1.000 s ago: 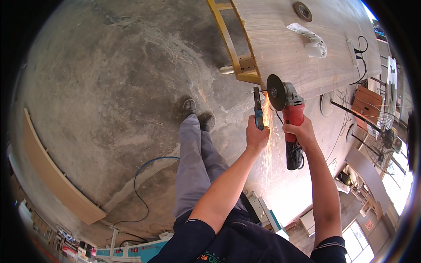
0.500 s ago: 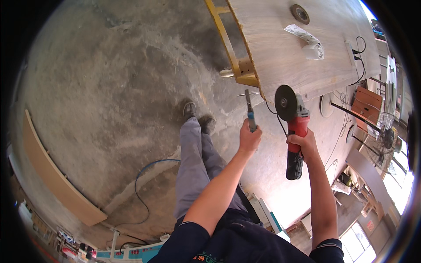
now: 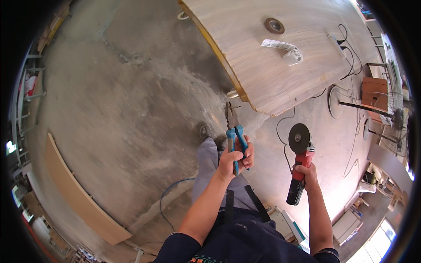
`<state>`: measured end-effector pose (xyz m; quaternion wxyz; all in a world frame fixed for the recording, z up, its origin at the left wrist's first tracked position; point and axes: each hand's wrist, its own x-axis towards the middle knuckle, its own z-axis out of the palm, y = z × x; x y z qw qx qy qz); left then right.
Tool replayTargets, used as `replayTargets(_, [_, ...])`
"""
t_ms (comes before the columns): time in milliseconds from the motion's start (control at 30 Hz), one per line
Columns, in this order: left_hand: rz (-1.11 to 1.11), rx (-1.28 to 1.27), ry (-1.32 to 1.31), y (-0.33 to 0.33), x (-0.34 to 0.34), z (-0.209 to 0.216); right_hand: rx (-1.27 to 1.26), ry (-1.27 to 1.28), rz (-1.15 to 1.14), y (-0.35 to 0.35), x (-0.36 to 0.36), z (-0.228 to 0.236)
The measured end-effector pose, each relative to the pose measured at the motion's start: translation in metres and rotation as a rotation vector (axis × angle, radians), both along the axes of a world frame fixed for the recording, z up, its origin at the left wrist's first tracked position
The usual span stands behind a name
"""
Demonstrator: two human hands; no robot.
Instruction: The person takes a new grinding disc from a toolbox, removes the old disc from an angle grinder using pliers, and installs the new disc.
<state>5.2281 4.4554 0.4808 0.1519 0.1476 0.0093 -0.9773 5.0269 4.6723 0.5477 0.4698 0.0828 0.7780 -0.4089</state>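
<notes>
My left hand (image 3: 229,163) is wrapped around the blue handles of a pair of pliers (image 3: 232,136), whose jaws point away from me. A thin, short metal piece (image 3: 236,106) sits crosswise at the jaws; its exact kind is too small to tell. Gripped by its body in my right hand (image 3: 309,174) is a red and black angle grinder (image 3: 296,186), raised in the air right of the pliers. Its dark round disc (image 3: 299,138) faces up toward me. Whether the disc is spinning, I cannot tell.
Ahead stands a wood-topped table (image 3: 245,65) bearing a round abrasive disc (image 3: 274,26), a curled paper roll (image 3: 293,55) and a power strip (image 3: 335,42). The grinder's cord (image 3: 278,127) loops beside it. A board (image 3: 81,193) lies at left; a blue hose (image 3: 163,198) crosses the floor.
The grinder has moved down, away from the table. The pliers have turned so both handles show, and they have shifted lower and left. My view has swung, moving the table leftward.
</notes>
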Motion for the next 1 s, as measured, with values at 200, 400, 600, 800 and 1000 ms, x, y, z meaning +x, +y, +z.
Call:
replayTargets(200, [-0.057,-0.193,-0.234,0.002,-0.007,0.025,-0.092,-0.052,-0.205,0.06,0.018,-0.005])
replayTargets(400, [-0.206,-0.678,-0.905,-0.021,-0.037,0.008,-0.184,-0.012,-0.453,0.104,0.021,-0.008])
replayTargets(600, [-0.335,-1.2,-1.037,-0.049,-0.067,-0.017,-0.172,0.023,-0.674,0.132,0.036,-0.007])
replayTargets(800, [-0.498,-1.085,-0.909,-0.098,-0.136,-0.027,-0.207,0.07,-0.872,0.129,0.036,-0.017])
replayTargets(1000, [-0.598,-1.127,-0.765,-0.146,-0.193,-0.055,-0.164,0.206,-0.962,0.085,0.025,-0.023])
